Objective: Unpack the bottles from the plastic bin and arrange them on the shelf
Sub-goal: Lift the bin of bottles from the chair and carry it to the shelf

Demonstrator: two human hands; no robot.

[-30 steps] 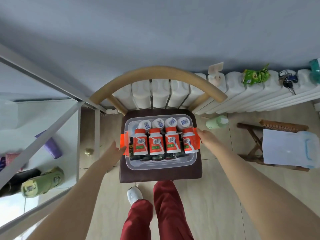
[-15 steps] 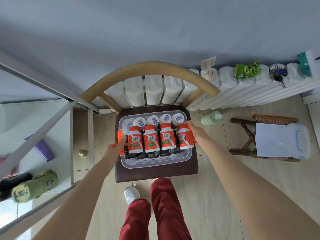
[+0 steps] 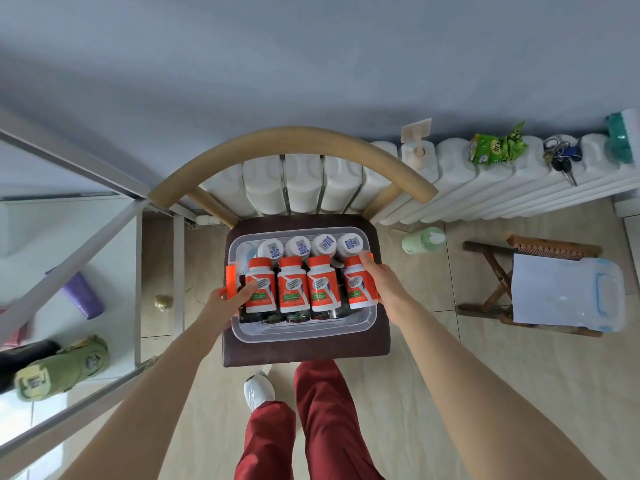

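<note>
Right in the middle of the frame the clear plastic bin (image 3: 301, 333) sits on the dark seat of a wooden chair (image 3: 304, 353), packed with bottles: four orange-labelled bottles (image 3: 294, 289) lying side by side, and a row of white-capped bottles (image 3: 299, 245) above them. The left hand (image 3: 225, 301) is at the bin's left side, its fingers (image 3: 247, 293) reaching over the wall onto the leftmost bottle and its thumb outside by the orange latch (image 3: 230, 277), so it pinches that wall. The right hand (image 3: 384, 285) lies over the bin's right wall, its fingers (image 3: 365, 259) curved against the rightmost bottle; I cannot tell whether they grip the bottle or the bin.

Below the seat are red trousers (image 3: 318, 410) and a white shoe (image 3: 258, 393). The shelf (image 3: 34, 244) fills the left edge, carrying a purple cup (image 3: 83, 296) and a green pouch (image 3: 62, 368). Behind the chair runs a white radiator (image 3: 485, 195) with a green packet (image 3: 498, 147) and keys (image 3: 562, 159) on top. At the right, a folding stool (image 3: 491, 282) holds a clear lid (image 3: 564, 292), and a pale green bottle (image 3: 422, 240) lies on the floor.
</note>
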